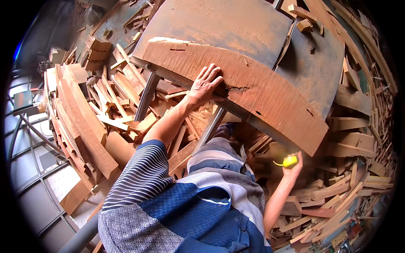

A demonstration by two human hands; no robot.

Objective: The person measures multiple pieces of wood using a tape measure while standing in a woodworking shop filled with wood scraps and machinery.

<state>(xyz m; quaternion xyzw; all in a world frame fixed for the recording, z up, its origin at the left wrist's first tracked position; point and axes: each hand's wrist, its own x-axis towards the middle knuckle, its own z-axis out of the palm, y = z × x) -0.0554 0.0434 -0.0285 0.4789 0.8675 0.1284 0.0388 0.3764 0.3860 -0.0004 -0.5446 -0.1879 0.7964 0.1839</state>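
Note:
My left hand (205,86) lies on the near edge of a wide reddish wooden board (270,95), its fingers stretched out over the top face. The board has a curved far edge, a dark crack close to my fingertips and a few small dark slots. It rests along the front of a metal work table (221,25) dusted with sawdust. Off the board's right end, my right hand (292,169) is closed round a small bright yellow tape measure (290,161). A thin yellow strap or tip sticks out from its left side.
Curved planks (84,114) stand stacked at the left. Offcuts (122,90) heap up beside the table's metal legs (147,96). More scrap strips (333,206) cover the floor at the right. A few wood blocks (304,25) lie at the table's far right.

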